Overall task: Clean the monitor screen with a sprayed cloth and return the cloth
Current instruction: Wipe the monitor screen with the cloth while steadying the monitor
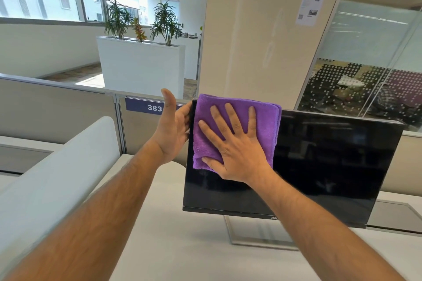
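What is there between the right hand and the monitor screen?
In the head view, the folded purple cloth lies between them: the right hand presses it flat, fingers spread, against the upper left part of the monitor screen.

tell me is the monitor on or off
Off, as far as it shows: the monitor screen is black, with only dim reflections where the purple cloth does not cover it.

The cloth (237,121) lies on the monitor's (331,166) upper left corner, the partition (57,109) behind.
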`<state>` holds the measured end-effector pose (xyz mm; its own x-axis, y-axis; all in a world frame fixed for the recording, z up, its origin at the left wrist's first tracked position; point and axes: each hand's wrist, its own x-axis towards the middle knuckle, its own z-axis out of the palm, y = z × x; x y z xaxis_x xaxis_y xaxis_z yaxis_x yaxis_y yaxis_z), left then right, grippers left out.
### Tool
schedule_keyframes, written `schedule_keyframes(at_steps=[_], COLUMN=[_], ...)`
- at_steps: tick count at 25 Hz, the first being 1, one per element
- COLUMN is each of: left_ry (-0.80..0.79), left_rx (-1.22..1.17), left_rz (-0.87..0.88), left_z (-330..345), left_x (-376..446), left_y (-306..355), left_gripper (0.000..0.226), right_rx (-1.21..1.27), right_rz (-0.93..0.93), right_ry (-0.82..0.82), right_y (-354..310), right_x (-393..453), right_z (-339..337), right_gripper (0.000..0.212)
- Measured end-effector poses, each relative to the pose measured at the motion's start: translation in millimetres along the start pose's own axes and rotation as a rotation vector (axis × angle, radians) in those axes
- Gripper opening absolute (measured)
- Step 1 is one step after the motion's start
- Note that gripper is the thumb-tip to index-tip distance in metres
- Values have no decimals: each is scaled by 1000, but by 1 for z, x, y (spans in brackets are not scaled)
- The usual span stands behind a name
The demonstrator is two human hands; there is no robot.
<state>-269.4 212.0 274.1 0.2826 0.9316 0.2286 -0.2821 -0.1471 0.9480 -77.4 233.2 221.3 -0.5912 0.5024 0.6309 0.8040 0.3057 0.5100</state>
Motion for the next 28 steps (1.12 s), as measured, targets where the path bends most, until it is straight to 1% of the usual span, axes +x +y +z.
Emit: schedule_keyframes(at_steps=[2,5,7,8,9,10,12,13,16,18,20,21,23,24,28], left_ry=[0,-39,-41,-40,-37,-34,-35,-36,-51,-62,-66,-65,-52,-35,22], left_rx=[-13,-53,-54,-54,-61,-67,-71,-69,-81,-87,-75,-68,-68,-66,-70], left_rz=[-13,12,11,6,3,4,8,7,10,12,11,6,-24,-44,-91], left_z=[-1,-1,-1,-1,-2,-2,-3,-3,-2,-3,-4,-4,-5,-5,-8], left_x=[0,-2,-2,-2,-1,1,2,2,3,2,0,0,-1,0,4], left_y=[0,2,2,1,-1,-2,-3,-4,-4,-3,-1,0,1,1,-3], left_gripper=[137,131,135,134,130,124,118,118,118,117,121,126,131,129,109], right_rx=[15,39,45,40,30,23,9,-12,-39,-7,28,34,34,32,20], right_rz=[-87,-254,-309,-300,-261,-194,-34,35,183,256,285,268,168,96,-191], right_ry=[-18,-56,-53,-32,1,40,91,95,47,38,31,25,15,10,-20], right_y=[-4,2,7,8,7,5,3,1,-10,-22,-28,-26,-18,-13,0], right_x=[1,-6,-8,-9,-10,-11,-13,-15,-21,-19,-16,-15,-16,-18,-23], right_z=[-1,0,1,2,3,4,5,5,6,8,10,12,13,13,15], right_gripper=[86,86,74,67,64,66,75,77,73,73,73,74,75,74,70])
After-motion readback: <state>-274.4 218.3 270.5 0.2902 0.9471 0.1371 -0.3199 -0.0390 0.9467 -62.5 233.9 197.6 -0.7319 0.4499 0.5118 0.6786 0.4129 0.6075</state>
